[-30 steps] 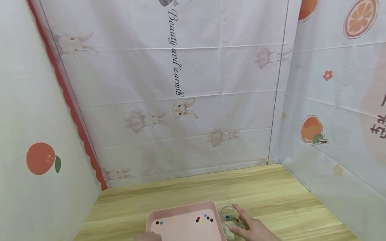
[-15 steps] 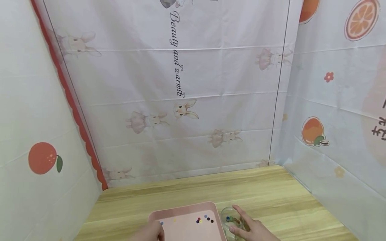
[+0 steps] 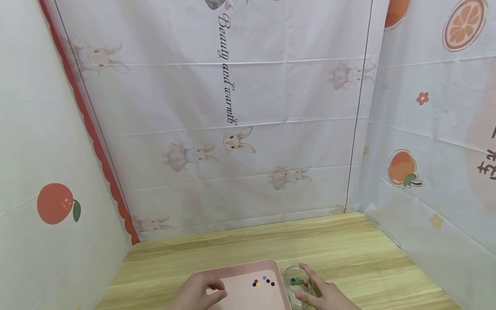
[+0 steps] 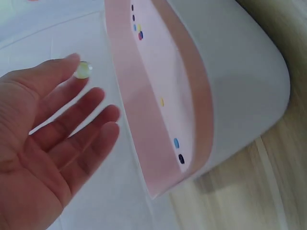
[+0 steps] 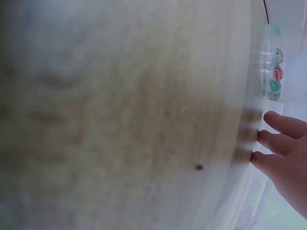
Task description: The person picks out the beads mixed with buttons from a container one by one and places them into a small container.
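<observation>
In the left wrist view my left hand (image 4: 53, 129) pinches a pale yellow-green glass marble (image 4: 83, 70) between thumb and index finger, the other fingers loosely bent. That hand hovers over the left end of a pink tray (image 3: 232, 272) in the head view. My right hand (image 3: 327, 295) holds a clear cup (image 3: 287, 274) just right of the tray, thumb and index finger around its sides. Several coloured marbles (image 5: 277, 74) lie in the bottom of the cup. In the right wrist view, the other fingertips reach down to the tabletop.
Small coloured discs (image 3: 256, 283) in black, blue, red and yellow lie on the tray floor, more of them near its left end (image 4: 176, 143). The wood-grain table (image 3: 341, 245) is bounded by printed cloth walls (image 3: 317, 193) behind and on both sides.
My left hand has risen from the tray's near left edge and moved right and forward over it, covering the discs at that end. My right hand keeps its place on the cup.
</observation>
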`<state>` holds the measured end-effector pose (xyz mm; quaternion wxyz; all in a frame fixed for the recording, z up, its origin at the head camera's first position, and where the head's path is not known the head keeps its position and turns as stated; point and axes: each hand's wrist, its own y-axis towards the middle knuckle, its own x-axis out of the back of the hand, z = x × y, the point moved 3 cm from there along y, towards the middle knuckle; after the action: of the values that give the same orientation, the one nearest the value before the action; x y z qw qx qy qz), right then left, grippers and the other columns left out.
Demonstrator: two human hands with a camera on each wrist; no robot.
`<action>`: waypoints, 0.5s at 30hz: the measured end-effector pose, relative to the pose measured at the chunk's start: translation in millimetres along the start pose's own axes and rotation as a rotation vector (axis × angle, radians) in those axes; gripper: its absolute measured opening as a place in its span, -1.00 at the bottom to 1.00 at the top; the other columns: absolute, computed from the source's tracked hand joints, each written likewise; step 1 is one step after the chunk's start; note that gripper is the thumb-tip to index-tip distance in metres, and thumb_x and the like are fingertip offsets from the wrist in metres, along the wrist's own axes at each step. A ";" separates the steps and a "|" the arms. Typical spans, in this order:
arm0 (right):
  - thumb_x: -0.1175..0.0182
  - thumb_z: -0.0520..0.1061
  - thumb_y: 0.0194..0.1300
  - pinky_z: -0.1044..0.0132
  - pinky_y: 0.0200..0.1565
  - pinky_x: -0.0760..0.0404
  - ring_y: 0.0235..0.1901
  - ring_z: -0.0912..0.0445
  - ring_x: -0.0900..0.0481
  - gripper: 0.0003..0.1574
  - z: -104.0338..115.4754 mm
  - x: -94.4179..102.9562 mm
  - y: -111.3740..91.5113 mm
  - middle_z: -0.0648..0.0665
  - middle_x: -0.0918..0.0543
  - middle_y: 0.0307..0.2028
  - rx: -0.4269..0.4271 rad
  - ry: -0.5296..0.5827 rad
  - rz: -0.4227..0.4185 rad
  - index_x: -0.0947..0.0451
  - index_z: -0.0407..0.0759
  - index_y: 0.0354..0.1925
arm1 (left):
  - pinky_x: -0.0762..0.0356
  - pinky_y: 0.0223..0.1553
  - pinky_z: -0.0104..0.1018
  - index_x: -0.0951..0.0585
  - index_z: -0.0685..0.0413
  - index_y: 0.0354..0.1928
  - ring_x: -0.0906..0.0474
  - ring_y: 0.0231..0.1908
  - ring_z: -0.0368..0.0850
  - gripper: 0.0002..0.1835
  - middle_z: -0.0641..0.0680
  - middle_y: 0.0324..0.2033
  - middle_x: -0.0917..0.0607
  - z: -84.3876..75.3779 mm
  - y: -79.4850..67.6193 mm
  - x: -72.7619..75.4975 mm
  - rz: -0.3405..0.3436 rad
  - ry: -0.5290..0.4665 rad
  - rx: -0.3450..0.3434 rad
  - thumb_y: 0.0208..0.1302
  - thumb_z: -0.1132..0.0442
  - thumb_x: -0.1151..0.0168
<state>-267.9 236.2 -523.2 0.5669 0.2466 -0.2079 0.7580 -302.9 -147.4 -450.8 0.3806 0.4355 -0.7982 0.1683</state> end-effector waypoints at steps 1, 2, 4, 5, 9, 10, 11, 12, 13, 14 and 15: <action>-0.20 0.22 0.54 -0.64 -0.04 -0.48 0.10 -0.69 -0.54 0.04 -0.2 -0.2 -0.1 -0.76 -0.44 0.27 0.000 0.002 -0.002 0.04 -0.09 0.68 | -0.68 -0.19 -0.23 -0.79 -0.17 -0.28 -0.69 -0.23 -0.37 -0.89 -0.22 -0.30 -0.81 -1.4 -0.1 -0.8 -0.025 -0.008 -0.015 0.39 0.04 -0.42; -0.20 0.22 0.54 -0.64 -0.03 -0.48 0.10 -0.69 -0.54 0.04 -0.3 -0.3 -0.2 -0.75 -0.44 0.27 0.000 0.000 0.000 0.04 -0.09 0.68 | -0.69 -0.20 -0.24 -0.79 -0.17 -0.26 -0.69 -0.21 -0.38 -0.88 -0.21 -0.28 -0.81 -2.8 -0.2 -1.7 -0.049 -0.027 -0.028 0.39 0.02 -0.41; -0.20 0.23 0.54 -0.63 -0.03 -0.49 0.10 -0.68 -0.54 0.04 -0.4 -0.6 -0.7 -0.75 -0.45 0.27 0.003 0.000 0.000 0.04 -0.08 0.68 | -0.69 -0.25 -0.28 -0.79 -0.16 -0.22 -0.70 -0.18 -0.37 -0.87 -0.16 -0.24 -0.83 -6.1 -0.2 -3.2 -0.102 -0.066 -0.060 0.41 0.01 -0.40; -0.21 0.23 0.53 -0.63 -0.03 -0.49 0.10 -0.67 -0.55 0.04 -0.6 -0.6 -1.0 -0.74 -0.46 0.27 0.007 -0.005 -0.004 0.04 -0.08 0.68 | -0.67 -0.30 -0.31 -0.80 -0.15 -0.19 -0.71 -0.18 -0.36 -0.86 -0.12 -0.22 -0.84 -7.7 -0.1 -3.9 -0.128 -0.081 -0.073 0.42 0.01 -0.39; -0.23 0.25 0.51 -0.59 -0.03 -0.52 0.08 -0.62 -0.60 0.07 -0.8 -0.1 -2.7 -0.71 -0.50 0.24 0.027 -0.025 -0.026 0.02 -0.07 0.68 | -0.61 -0.43 -0.40 -0.82 -0.14 -0.14 -0.71 -0.21 -0.36 -0.84 -0.04 -0.20 -0.86 -13.5 1.8 -5.7 -0.214 -0.117 -0.094 0.41 0.01 -0.40; -0.23 0.26 0.50 -0.58 -0.03 -0.53 0.07 -0.61 -0.61 0.07 -1.0 -0.1 -2.9 -0.71 -0.51 0.24 0.032 -0.030 -0.029 0.02 -0.07 0.68 | -0.60 -0.43 -0.40 -0.82 -0.16 -0.13 -0.70 -0.22 -0.36 -0.84 -0.04 -0.19 -0.86 -14.9 2.3 -6.1 -0.227 -0.115 -0.089 0.41 -0.01 -0.40; -0.23 0.27 0.50 -0.57 -0.04 -0.54 0.06 -0.59 -0.62 0.08 -1.4 -0.1 -3.1 -0.71 -0.52 0.24 0.033 -0.032 -0.030 0.02 -0.06 0.68 | -0.60 -0.42 -0.41 -0.82 -0.17 -0.13 -0.70 -0.22 -0.37 -0.84 -0.04 -0.18 -0.86 -16.1 2.8 -6.5 -0.237 -0.116 -0.081 0.40 -0.02 -0.40; -0.22 0.28 0.50 -0.57 -0.04 -0.54 0.06 -0.58 -0.63 0.08 -1.8 -0.2 -3.3 -0.70 -0.52 0.23 0.032 -0.032 -0.030 0.03 -0.06 0.68 | -0.60 -0.41 -0.41 -0.82 -0.18 -0.13 -0.70 -0.20 -0.36 -0.84 -0.03 -0.17 -0.86 -17.3 3.2 -7.1 -0.243 -0.124 -0.073 0.40 -0.02 -0.41; -0.22 0.29 0.50 -0.56 -0.04 -0.55 0.05 -0.58 -0.63 0.08 -2.2 -0.4 -3.4 -0.70 -0.52 0.23 0.032 -0.033 -0.028 0.03 -0.05 0.68 | -0.61 -0.39 -0.40 -0.82 -0.18 -0.13 -0.70 -0.18 -0.35 -0.84 -0.02 -0.15 -0.86 -18.6 3.5 -7.8 -0.245 -0.134 -0.063 0.40 -0.02 -0.41; -0.21 0.30 0.51 -0.56 -0.04 -0.55 0.06 -0.58 -0.63 0.08 -2.7 -0.6 -3.4 -0.70 -0.52 0.24 0.032 -0.032 -0.025 0.03 -0.05 0.68 | -0.61 -0.38 -0.40 -0.82 -0.18 -0.12 -0.70 -0.16 -0.35 -0.83 0.00 -0.14 -0.86 -19.7 3.7 -8.6 -0.246 -0.146 -0.056 0.40 -0.02 -0.41; -0.21 0.30 0.51 -0.57 -0.04 -0.54 0.06 -0.59 -0.62 0.08 -3.2 -0.9 -3.5 -0.71 -0.51 0.24 0.031 -0.028 -0.021 0.04 -0.05 0.68 | -0.61 -0.37 -0.40 -0.82 -0.18 -0.12 -0.71 -0.14 -0.32 -0.83 0.03 -0.12 -0.85 -20.8 3.7 -9.6 -0.247 -0.157 -0.050 0.39 -0.02 -0.41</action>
<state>-264.7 238.4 -526.2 0.5682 0.2681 -0.2012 0.7515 -293.2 -127.4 -444.2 0.3456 0.5327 -0.7698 0.0656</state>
